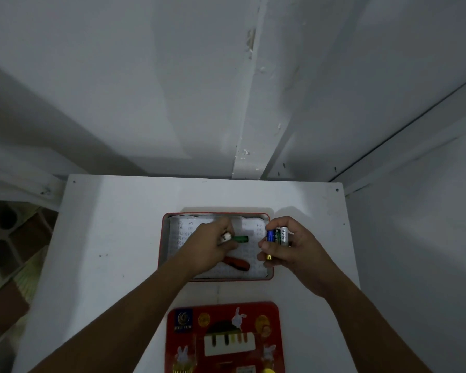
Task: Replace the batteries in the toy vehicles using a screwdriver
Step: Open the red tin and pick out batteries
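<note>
Closest to me lies a flat red metal tin lid (223, 313) printed with piano keys and white rabbits; its blue corner badge carries lettering too blurred for me to read. Further out, the left hand (209, 244) reaches into the open red rectangular tin (160, 246) and pinches a small white cylinder (225, 237), a battery by its shape. The right hand (291, 247) clutches blue, white-green and gold batteries (277, 235) over the tin's right rim, probably gathering them for the swap. Just past the left fingers a loose green battery (240, 239) lies on handwritten paper (183, 227) lining the tin; a red-orange handle (238, 263), possibly the screwdriver, lies nearer. I see no toy vehicle on the white table (119, 238).
</note>
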The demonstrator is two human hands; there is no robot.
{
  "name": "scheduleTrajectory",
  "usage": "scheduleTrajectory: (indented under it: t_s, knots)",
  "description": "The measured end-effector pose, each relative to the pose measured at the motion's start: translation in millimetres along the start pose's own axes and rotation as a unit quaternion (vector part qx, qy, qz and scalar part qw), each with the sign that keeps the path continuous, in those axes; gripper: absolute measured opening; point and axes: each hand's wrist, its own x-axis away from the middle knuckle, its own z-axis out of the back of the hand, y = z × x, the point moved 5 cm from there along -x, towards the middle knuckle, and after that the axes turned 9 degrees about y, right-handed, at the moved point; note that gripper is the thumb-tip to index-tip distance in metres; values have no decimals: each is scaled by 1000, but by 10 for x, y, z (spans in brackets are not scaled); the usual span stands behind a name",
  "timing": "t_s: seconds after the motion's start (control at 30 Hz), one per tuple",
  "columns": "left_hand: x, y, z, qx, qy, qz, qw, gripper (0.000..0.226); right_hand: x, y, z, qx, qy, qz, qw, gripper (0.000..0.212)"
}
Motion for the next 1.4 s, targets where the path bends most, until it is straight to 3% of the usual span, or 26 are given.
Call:
scheduleTrajectory:
  t_s: [0.2, 0.4, 0.67, 0.83, 1.17, 1.23, 1.4]
  knots:
    - [271, -140, 246, 183, 14, 101, 978, 17, -47, -61, -307, 66, -16, 18, 998, 19]
    - [483, -328, 488, 265, 66, 140, 952, 16, -178, 5, -594, 190, -17, 41, 981, 17]
    - [673, -467, 548, 394, 131, 204, 886, 14, -435, 160, -970, 444, -61, 107, 888, 23]
    - [676, -500, 525, 410, 129, 207, 879, 14, -495, 252, -1127, 517, -124, 132, 837, 27]
    - [658, -513, 530, 409, 119, 220, 877, 13, -460, 332, -1205, 634, -142, 186, 737, 30]
    - [660, -512, 528, 401, 118, 223, 881, 14, -464, 316, -1155, 616, -143, 168, 756, 31]
    - [681, -483, 531, 418, 133, 229, 869, 17, -472, 127, -897, 458, -78, 83, 882, 27]
